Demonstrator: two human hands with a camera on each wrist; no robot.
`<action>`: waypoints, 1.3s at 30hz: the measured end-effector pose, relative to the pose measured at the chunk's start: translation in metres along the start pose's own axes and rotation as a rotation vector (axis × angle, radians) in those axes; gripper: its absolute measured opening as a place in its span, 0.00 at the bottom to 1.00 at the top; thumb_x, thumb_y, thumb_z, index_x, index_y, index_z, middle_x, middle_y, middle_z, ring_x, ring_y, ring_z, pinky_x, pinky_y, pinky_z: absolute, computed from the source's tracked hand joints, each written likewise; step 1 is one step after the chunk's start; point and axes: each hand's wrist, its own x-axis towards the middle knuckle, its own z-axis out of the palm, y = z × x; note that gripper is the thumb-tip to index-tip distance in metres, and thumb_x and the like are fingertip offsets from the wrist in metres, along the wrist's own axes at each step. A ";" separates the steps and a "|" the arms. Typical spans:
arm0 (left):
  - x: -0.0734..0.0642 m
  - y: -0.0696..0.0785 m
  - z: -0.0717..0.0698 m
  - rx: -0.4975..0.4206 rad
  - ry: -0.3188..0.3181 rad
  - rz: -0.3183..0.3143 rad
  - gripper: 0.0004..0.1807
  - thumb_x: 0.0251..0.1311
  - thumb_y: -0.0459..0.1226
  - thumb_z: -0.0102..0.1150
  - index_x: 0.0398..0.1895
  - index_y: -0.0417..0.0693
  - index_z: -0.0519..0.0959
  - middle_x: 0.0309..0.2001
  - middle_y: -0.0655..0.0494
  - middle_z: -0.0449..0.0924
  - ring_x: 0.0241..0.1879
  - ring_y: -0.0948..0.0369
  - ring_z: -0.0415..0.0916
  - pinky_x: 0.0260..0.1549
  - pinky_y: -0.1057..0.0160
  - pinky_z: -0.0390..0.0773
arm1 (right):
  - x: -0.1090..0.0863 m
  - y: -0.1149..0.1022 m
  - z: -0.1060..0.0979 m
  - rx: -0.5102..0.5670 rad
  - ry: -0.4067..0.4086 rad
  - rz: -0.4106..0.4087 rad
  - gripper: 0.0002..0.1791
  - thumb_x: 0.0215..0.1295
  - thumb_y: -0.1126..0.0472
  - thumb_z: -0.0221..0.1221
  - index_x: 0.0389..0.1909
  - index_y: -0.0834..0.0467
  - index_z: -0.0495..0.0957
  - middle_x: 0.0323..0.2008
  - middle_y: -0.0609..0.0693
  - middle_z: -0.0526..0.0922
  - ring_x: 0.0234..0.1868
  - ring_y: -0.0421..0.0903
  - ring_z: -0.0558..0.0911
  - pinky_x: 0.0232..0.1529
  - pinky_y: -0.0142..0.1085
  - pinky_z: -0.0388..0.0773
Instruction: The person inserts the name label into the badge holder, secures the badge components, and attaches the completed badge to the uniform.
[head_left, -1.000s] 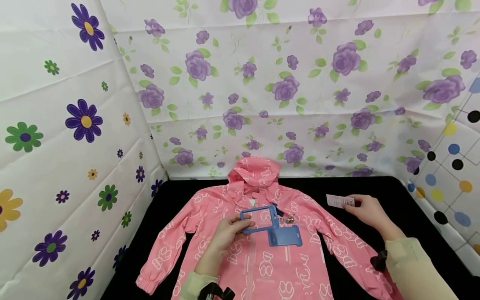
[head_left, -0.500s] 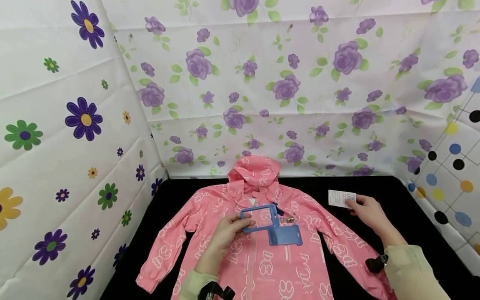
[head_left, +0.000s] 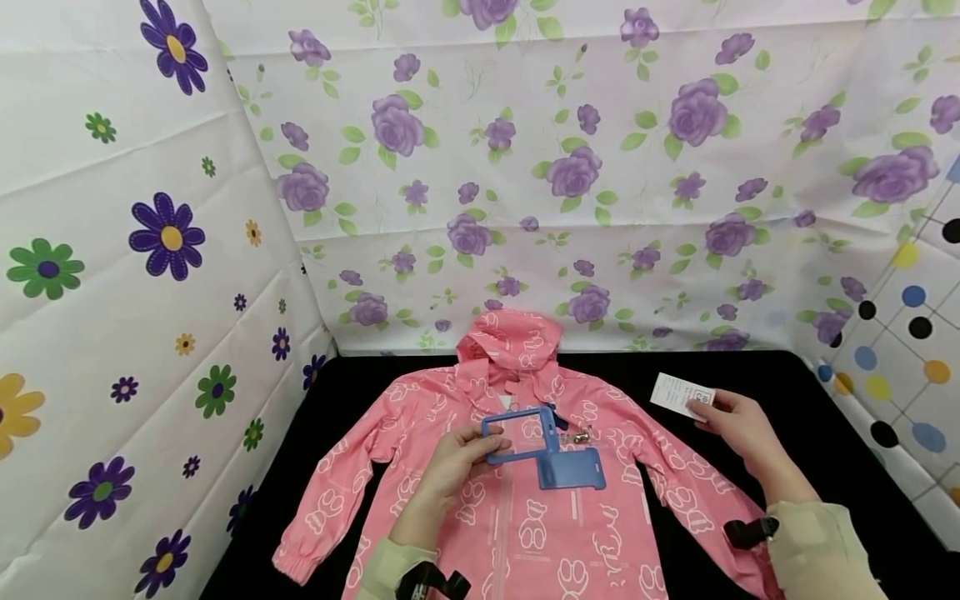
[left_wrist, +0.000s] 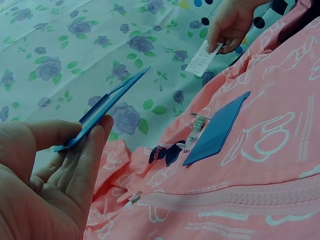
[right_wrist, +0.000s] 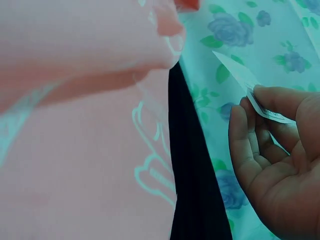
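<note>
My left hand [head_left: 453, 458] pinches the left side of a blue badge holder frame [head_left: 517, 456] with a rectangular window, held over a pink hooded jacket [head_left: 420, 433]. Flat on the jacket, just right of the frame, lies a blue rectangular cover piece [head_left: 572, 469]. Beside that piece sits a small metal clip [left_wrist: 196, 129]. My right hand [head_left: 742, 425] pinches a white printed card [head_left: 681, 393] by its right end, out beyond the jacket's right sleeve. In the right wrist view the card [right_wrist: 250, 90] is gripped between thumb and fingers.
The jacket is spread on a black tabletop [head_left: 622, 367], hood toward the back. White cloth walls [head_left: 480, 167] with flowers and dots enclose the back and both sides. A dark blue bow [left_wrist: 167, 153] lies near the clip.
My right hand has turned the card so its printed face shows more fully, and its left end now points slightly upward. The left hand and blue frame have stayed in place.
</note>
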 end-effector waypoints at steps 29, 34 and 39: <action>-0.005 0.005 0.001 0.008 -0.009 0.005 0.21 0.74 0.33 0.66 0.62 0.26 0.79 0.45 0.46 0.91 0.48 0.57 0.90 0.47 0.58 0.89 | -0.041 -0.024 0.041 0.171 0.081 0.023 0.37 0.75 0.48 0.68 0.72 0.70 0.71 0.46 0.42 0.87 0.43 0.38 0.88 0.45 0.34 0.88; -0.005 0.006 0.002 0.000 -0.006 0.005 0.20 0.74 0.32 0.65 0.62 0.25 0.79 0.45 0.46 0.91 0.46 0.59 0.90 0.46 0.60 0.89 | -0.041 -0.029 0.048 0.231 0.063 -0.003 0.36 0.75 0.52 0.68 0.71 0.72 0.70 0.42 0.36 0.87 0.41 0.37 0.87 0.43 0.33 0.88; -0.005 0.006 0.003 -0.008 -0.008 0.002 0.21 0.74 0.32 0.65 0.62 0.23 0.78 0.45 0.45 0.91 0.46 0.59 0.90 0.43 0.63 0.89 | -0.043 -0.033 0.054 0.213 0.073 -0.001 0.35 0.75 0.52 0.68 0.71 0.72 0.72 0.44 0.40 0.89 0.41 0.35 0.87 0.43 0.30 0.87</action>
